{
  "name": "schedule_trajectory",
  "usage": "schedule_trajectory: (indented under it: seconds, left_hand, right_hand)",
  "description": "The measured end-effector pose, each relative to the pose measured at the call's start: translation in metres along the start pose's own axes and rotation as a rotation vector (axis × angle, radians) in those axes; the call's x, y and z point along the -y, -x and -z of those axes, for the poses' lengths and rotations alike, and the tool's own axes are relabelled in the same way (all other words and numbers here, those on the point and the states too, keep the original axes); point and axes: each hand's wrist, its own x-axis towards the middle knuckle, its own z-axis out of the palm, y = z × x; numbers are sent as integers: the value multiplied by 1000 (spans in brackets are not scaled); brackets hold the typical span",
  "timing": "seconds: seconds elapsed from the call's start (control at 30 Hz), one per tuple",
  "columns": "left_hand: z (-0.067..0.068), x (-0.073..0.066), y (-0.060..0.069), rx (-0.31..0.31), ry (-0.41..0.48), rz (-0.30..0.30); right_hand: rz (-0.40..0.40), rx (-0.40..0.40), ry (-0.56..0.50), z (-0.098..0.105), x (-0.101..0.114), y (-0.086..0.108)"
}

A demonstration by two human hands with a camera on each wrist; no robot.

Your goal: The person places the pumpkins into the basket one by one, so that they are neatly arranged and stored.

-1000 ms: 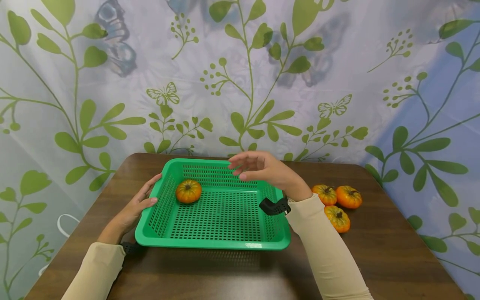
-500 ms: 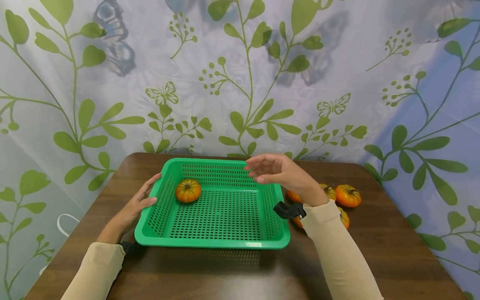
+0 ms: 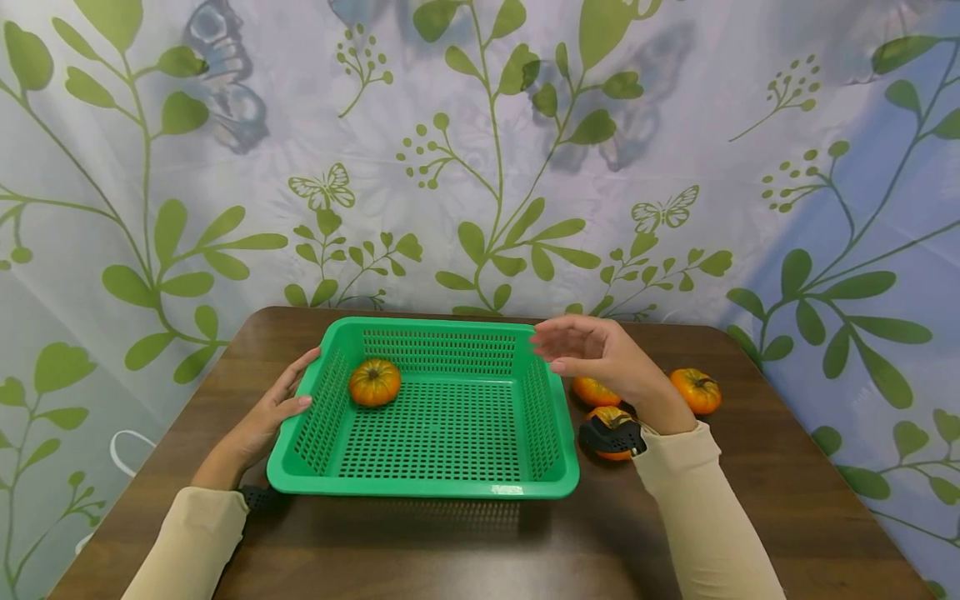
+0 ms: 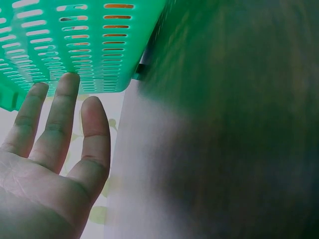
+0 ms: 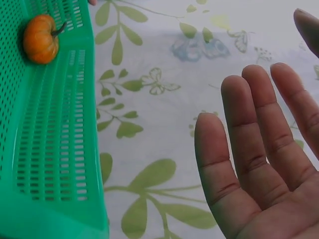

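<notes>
Head view: a pumpkin [image 3: 375, 382] sits in the basket [image 3: 420, 487], left of middle; the right hand [image 3: 611, 354] could bump the pumpkins [image 3: 695, 391] at right, so they roll. Left wrist view: the left hand [image 4: 50, 184], stretched straight, touches the basket; pushing could slide it. Right wrist view: the right hand is loose, empty.

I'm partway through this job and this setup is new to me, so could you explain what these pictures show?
There is no robot here: these are a person's two bare hands. The wide picture comes from a camera on the head, looking forward and down; the two closer ones come from a camera on each wrist.

A green basket is on a brown table, with one pumpkin inside. At least three other pumpkins lie to its right, some partly hidden. The left hand touches the basket's left side; the right hand holds nothing.
</notes>
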Motion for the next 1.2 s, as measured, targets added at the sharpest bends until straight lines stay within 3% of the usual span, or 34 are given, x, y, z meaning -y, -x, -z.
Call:
schedule_trajectory:
  seconds: [0.47,0.87,1.2]
  left_hand:
    - [1,1,-1,18,11,-55]
    - [0,2,1,16,20,-50]
    - [0,2,0,12,19,-48]
  right_hand:
    - [89,-113,99,3,-17,35]
    - [121,-215,162,2,-35,64]
    - [184,-245,238,9,-52,81]
